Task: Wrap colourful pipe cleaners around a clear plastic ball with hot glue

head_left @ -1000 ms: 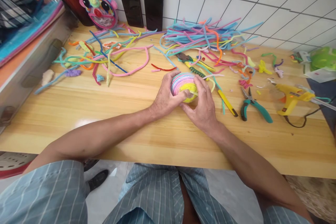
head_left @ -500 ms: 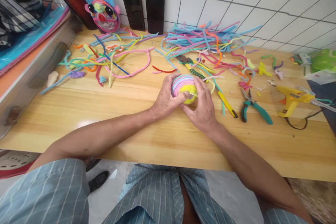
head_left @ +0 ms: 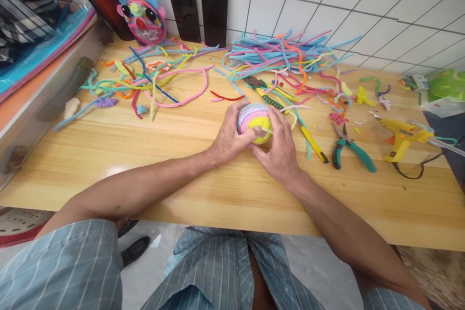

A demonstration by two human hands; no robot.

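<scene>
Between my two hands is a round coil of pipe cleaners (head_left: 250, 115), banded blue, pink and yellow, held just above or on the wooden table (head_left: 174, 143); I cannot tell which. My left hand (head_left: 232, 133) wraps its left side, with the thumb pressed on the yellow centre. Curled round the right side is my right hand (head_left: 279, 145), its fingers over the top edge and the thumb low. The coil's underside and part of its right edge are hidden by my fingers. A yellow utility knife (head_left: 313, 143) lies just right of my right hand.
A heap of pipe cleaners (head_left: 265, 55) lies at the back, with more strewn left (head_left: 181, 101). Teal-handled pliers (head_left: 352, 150) and a yellow glue gun (head_left: 405, 138) with a cord lie right. Two black phones (head_left: 214, 9) lean on the tiles beside a blue-eared figure (head_left: 145, 22).
</scene>
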